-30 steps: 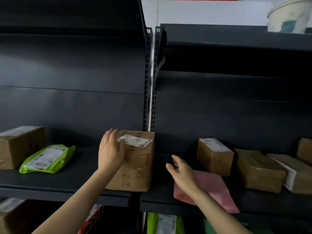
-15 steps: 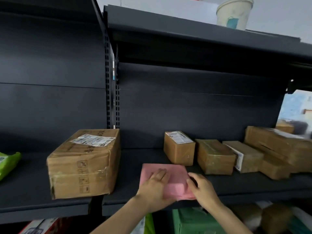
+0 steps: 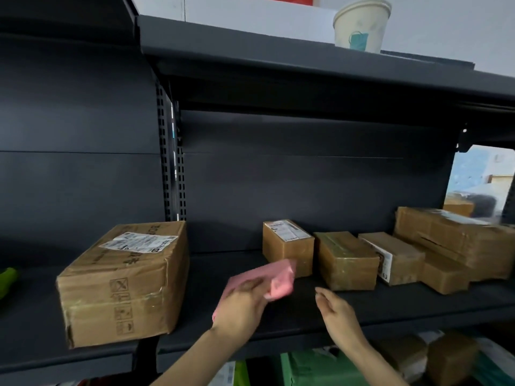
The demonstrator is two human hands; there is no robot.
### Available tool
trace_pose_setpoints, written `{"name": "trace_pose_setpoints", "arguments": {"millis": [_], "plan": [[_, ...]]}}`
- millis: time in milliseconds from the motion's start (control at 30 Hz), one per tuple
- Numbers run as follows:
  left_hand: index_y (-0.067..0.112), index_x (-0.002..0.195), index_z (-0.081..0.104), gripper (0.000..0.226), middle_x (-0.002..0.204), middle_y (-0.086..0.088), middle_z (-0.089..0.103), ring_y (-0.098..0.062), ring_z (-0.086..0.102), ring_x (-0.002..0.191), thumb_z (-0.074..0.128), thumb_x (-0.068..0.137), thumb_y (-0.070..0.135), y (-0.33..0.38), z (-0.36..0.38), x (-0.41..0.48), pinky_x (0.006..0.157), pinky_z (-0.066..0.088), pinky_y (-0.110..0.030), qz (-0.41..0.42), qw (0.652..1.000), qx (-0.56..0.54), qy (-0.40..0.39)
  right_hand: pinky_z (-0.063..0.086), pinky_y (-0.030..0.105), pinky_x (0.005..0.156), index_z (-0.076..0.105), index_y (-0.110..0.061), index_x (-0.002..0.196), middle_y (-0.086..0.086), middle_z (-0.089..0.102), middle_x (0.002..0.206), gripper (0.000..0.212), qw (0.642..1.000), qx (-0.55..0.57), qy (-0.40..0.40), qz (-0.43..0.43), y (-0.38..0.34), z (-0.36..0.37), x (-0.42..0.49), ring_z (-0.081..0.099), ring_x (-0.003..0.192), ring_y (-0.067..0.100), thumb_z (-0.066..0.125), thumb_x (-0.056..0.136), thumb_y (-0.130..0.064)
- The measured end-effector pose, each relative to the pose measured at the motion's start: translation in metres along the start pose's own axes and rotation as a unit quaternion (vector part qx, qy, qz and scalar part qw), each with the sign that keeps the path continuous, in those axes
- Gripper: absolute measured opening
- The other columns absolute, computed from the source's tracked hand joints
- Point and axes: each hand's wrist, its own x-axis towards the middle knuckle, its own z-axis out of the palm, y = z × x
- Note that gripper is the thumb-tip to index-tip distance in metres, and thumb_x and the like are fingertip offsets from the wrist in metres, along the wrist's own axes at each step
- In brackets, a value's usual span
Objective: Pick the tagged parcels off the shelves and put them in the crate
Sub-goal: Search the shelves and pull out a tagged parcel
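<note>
Left hand (image 3: 242, 307) gripping pink mailer (image 3: 274, 281) above shelf (image 3: 390, 310) front edge, right hand (image 3: 338, 309) open beside

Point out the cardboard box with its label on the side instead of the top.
The third small box in the right-hand row: its white label faces front, unlike the leftmost small box.
</note>
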Motion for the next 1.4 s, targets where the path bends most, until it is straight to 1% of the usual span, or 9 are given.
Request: {"name": "trace_pose_setpoints", "arguments": {"millis": [100, 233, 433, 700, 833, 967, 1067, 1200, 1400], "plan": [[0.014, 0.124, 0.058, 0.029, 0.116, 0.001, 0.065, -0.014, 0.061, 0.111, 0.046, 0.097, 0.017, -0.004, -0.028, 0.000, 0.089, 0.046, -0.013, -0.048, 0.938, -0.327, 0.107, 0.032, 0.016, 0.093, 0.045, -0.009, 0.136, 0.007, 0.054, 0.135, 0.042, 0.997, 0.063, -0.032, 0.016, -0.008, 0.004, 0.001, 0.052, 0.117, 0.012, 0.048, 0.096, -0.024], [0.011, 0.093, 0.057, 0.026, 0.077, -0.004, 0.072, -0.019, 0.072, 0.075, 0.043, 0.095, 0.033, -0.010, -0.051, 0.000, 0.062, 0.057, -0.026, -0.154, 0.792, -0.589, 0.046, 0.032, 0.019, 0.098, 0.034, -0.012, 0.142, 0.002, 0.050, 0.136, 0.056, 0.988, 0.136, -0.066, 0.013, -0.024, 0.013, 0.001, 0.047, 0.125, 0.013, 0.053, 0.093, -0.031], [0.009, 0.108, 0.056, 0.033, 0.105, -0.023, 0.068, -0.036, 0.067, 0.096, 0.037, 0.098, 0.034, -0.017, -0.051, -0.008, 0.077, 0.058, -0.043, -0.236, 0.692, -0.682, 0.015, 0.047, 0.007, 0.066, 0.061, -0.030, 0.098, -0.016, 0.067, 0.100, 0.015, 0.972, 0.214, -0.099, -0.015, -0.037, 0.025, -0.004, 0.065, 0.086, -0.009, 0.054, 0.093, -0.018], [0.010, 0.131, 0.044, 0.052, 0.120, -0.016, 0.063, -0.031, 0.062, 0.109, 0.050, 0.091, 0.041, -0.029, -0.044, -0.012, 0.096, 0.049, -0.046, -0.282, 0.753, -0.595, 0.007, 0.052, 0.016, 0.058, 0.062, -0.017, 0.086, -0.003, 0.070, 0.090, 0.014, 0.970, 0.241, -0.024, 0.029, -0.037, 0.035, -0.003, 0.067, 0.082, 0.009, 0.056, 0.090, -0.006], [0.014, 0.151, 0.008, 0.089, 0.153, -0.010, 0.028, -0.025, 0.028, 0.140, 0.066, 0.085, 0.030, -0.043, -0.042, -0.014, 0.113, 0.027, -0.038, -0.256, 0.887, -0.376, 0.079, 0.045, 0.010, 0.052, 0.063, -0.018, 0.084, -0.006, 0.068, 0.087, 0.020, 0.981, 0.189, -0.020, 0.023, -0.041, 0.034, 0.007, 0.064, 0.079, 0.005, 0.051, 0.092, -0.004], [0.022, 0.150, 0.009, 0.089, 0.158, -0.004, 0.008, -0.019, 0.006, 0.146, 0.066, 0.083, 0.034, -0.057, -0.042, -0.014, 0.117, 0.011, -0.032, -0.110, 0.982, -0.130, 0.083, 0.046, 0.013, 0.059, 0.068, -0.016, 0.091, -0.003, 0.068, 0.085, 0.021, 0.993, 0.102, -0.062, -0.013, -0.051, 0.039, 0.026, 0.065, 0.081, 0.010, 0.051, 0.092, -0.004], [0.030, 0.149, 0.007, 0.088, 0.157, 0.002, 0.014, -0.019, 0.016, 0.144, 0.062, 0.082, 0.045, -0.065, -0.040, -0.011, 0.115, 0.023, -0.036, -0.111, 0.991, -0.075, 0.032, 0.048, 0.010, 0.059, 0.069, -0.027, 0.087, -0.012, 0.068, 0.084, 0.025, 0.992, 0.065, -0.103, -0.041, -0.065, 0.047, 0.038, 0.066, 0.082, 0.002, 0.052, 0.093, -0.010], [0.023, 0.149, 0.011, 0.091, 0.140, 0.002, 0.046, -0.019, 0.049, 0.124, 0.063, 0.079, 0.052, -0.077, -0.036, 0.000, 0.098, 0.045, -0.035, -0.218, 0.958, -0.184, -0.039, 0.052, 0.013, 0.062, 0.064, -0.038, 0.078, -0.014, 0.067, 0.081, 0.030, 0.993, 0.021, -0.099, -0.066, -0.075, 0.056, 0.047, 0.065, 0.075, -0.005, 0.052, 0.093, -0.015], [0.022, 0.131, 0.037, 0.061, 0.100, 0.014, 0.055, -0.007, 0.059, 0.087, 0.065, 0.081, 0.044, -0.080, -0.018, 0.002, 0.066, 0.046, -0.020, -0.234, 0.943, -0.233, 0.034, 0.049, 0.016, 0.076, 0.067, -0.024, 0.104, -0.010, 0.068, 0.099, 0.018, 0.990, -0.073, -0.026, -0.121, -0.072, 0.052, 0.059, 0.060, 0.091, 0.000, 0.056, 0.092, -0.020]]}}
